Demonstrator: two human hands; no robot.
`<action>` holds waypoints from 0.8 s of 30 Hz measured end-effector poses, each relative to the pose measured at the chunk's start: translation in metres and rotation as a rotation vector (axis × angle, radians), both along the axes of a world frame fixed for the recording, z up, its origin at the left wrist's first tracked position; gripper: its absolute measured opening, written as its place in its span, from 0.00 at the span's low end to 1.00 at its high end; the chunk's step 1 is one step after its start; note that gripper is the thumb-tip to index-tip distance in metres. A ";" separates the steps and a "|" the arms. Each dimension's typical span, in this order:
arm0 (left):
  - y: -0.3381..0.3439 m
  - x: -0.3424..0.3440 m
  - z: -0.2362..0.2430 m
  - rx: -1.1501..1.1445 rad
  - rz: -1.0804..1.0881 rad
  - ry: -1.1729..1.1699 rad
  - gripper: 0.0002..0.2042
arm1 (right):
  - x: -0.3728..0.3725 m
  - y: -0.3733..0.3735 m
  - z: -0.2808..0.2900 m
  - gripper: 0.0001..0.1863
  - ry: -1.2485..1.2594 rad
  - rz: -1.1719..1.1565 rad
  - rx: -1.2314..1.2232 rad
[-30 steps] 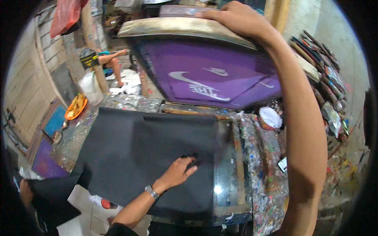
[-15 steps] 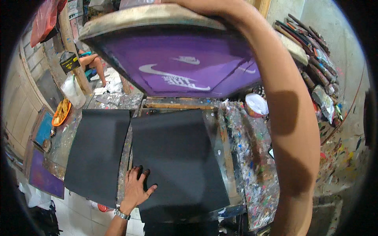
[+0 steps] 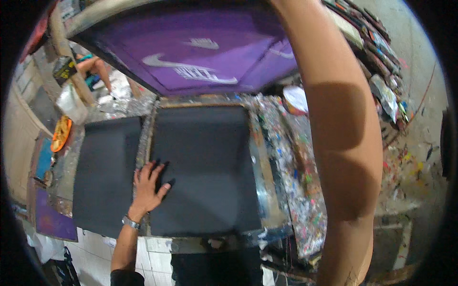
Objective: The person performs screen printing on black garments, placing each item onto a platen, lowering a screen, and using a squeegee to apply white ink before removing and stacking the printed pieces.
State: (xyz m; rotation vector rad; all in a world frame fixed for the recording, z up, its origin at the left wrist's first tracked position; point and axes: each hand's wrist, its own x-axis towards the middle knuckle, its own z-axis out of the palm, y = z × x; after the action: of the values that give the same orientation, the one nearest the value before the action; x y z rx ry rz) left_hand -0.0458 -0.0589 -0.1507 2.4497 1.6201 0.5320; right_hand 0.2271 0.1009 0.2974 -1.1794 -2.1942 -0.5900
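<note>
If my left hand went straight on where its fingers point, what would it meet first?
Passing over the right-hand black sheet, your left hand would probably meet the strip at the sheet's far edge first, before the raised purple screen; how high that strip stands is unclear.

Yeah, my purple screen (image 3: 253, 43) has white lettering (image 3: 196, 74) and pale tick shapes (image 3: 153, 61); that black-and-yellow package (image 3: 64, 69) is too blurry to read.
</note>
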 end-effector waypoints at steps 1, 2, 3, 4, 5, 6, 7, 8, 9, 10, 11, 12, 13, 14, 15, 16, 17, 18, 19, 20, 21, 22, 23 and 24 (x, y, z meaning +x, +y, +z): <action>-0.006 -0.009 -0.005 0.010 0.004 0.054 0.34 | -0.009 -0.001 -0.005 0.38 0.054 0.043 -0.084; -0.012 -0.014 -0.009 0.024 0.004 0.106 0.34 | -0.015 -0.007 -0.010 0.35 0.105 0.074 -0.164; -0.013 -0.016 -0.004 -0.013 0.018 0.095 0.35 | -0.012 -0.015 -0.010 0.35 0.115 0.136 -0.173; -0.021 -0.016 -0.005 -0.033 0.022 0.092 0.35 | -0.010 -0.020 -0.015 0.35 0.127 0.201 -0.183; -0.022 -0.009 -0.005 -0.026 0.008 0.091 0.35 | -0.008 -0.013 -0.013 0.35 0.121 0.186 -0.190; -0.021 -0.004 -0.001 -0.006 0.001 0.097 0.35 | -0.008 -0.004 -0.004 0.35 0.084 0.131 -0.135; -0.022 0.000 -0.002 -0.009 -0.009 0.087 0.36 | -0.007 0.005 0.004 0.35 0.048 0.079 -0.080; -0.024 -0.002 -0.003 -0.002 0.001 0.092 0.36 | -0.009 0.002 0.004 0.35 0.052 0.089 -0.072; -0.028 -0.005 -0.005 0.005 0.006 0.096 0.37 | -0.008 -0.001 0.001 0.36 0.070 0.099 -0.086; -0.032 -0.007 -0.005 0.010 0.013 0.100 0.37 | -0.010 -0.003 -0.001 0.36 0.087 0.110 -0.101; -0.032 -0.004 -0.001 -0.022 0.045 0.090 0.37 | -0.010 -0.003 0.004 0.36 0.048 0.145 -0.143; -0.032 -0.004 -0.001 -0.010 0.047 0.094 0.37 | -0.011 -0.002 0.006 0.36 0.052 0.148 -0.131; -0.034 -0.005 -0.004 -0.009 0.051 0.100 0.36 | -0.013 0.002 0.004 0.37 0.058 0.099 -0.146; -0.032 -0.003 -0.004 0.004 0.047 0.100 0.36 | -0.011 0.005 0.007 0.37 0.059 0.041 -0.149; -0.032 -0.005 -0.002 -0.022 0.050 0.077 0.36 | -0.018 0.000 0.003 0.38 -0.040 0.077 -0.012; -0.030 -0.008 0.000 0.005 0.061 0.078 0.36 | -0.007 -0.011 0.002 0.40 0.040 0.095 -0.149; -0.027 -0.005 0.001 0.010 0.056 -0.028 0.36 | -0.004 -0.015 0.004 0.41 0.038 0.014 -0.146; -0.027 -0.006 0.000 0.008 0.058 -0.130 0.36 | -0.007 -0.018 0.004 0.42 0.040 -0.057 -0.149; -0.028 -0.015 -0.006 -0.040 0.052 -0.112 0.37 | -0.001 -0.025 0.006 0.42 0.019 -0.015 -0.149; -0.029 -0.013 -0.005 -0.031 0.046 -0.115 0.37 | 0.003 -0.032 0.003 0.43 -0.005 0.022 -0.162; -0.031 -0.009 0.000 -0.039 0.009 -0.036 0.38 | -0.003 -0.029 0.004 0.43 0.006 -0.026 -0.175; -0.029 -0.006 0.002 -0.045 -0.030 0.041 0.39 | -0.001 -0.033 0.005 0.43 0.050 -0.052 -0.184; -0.030 -0.009 0.001 -0.027 -0.008 0.066 0.40 | 0.001 -0.034 0.004 0.43 0.063 -0.026 -0.184; -0.032 -0.010 0.001 -0.023 0.004 0.074 0.40 | 0.001 -0.033 0.004 0.42 0.074 0.000 -0.185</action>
State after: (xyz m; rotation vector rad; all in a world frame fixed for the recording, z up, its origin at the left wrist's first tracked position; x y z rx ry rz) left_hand -0.0554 -0.0910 -0.1496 2.4773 1.6497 0.4261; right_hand 0.2286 0.0683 0.3009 -1.2741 -2.2222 -0.3428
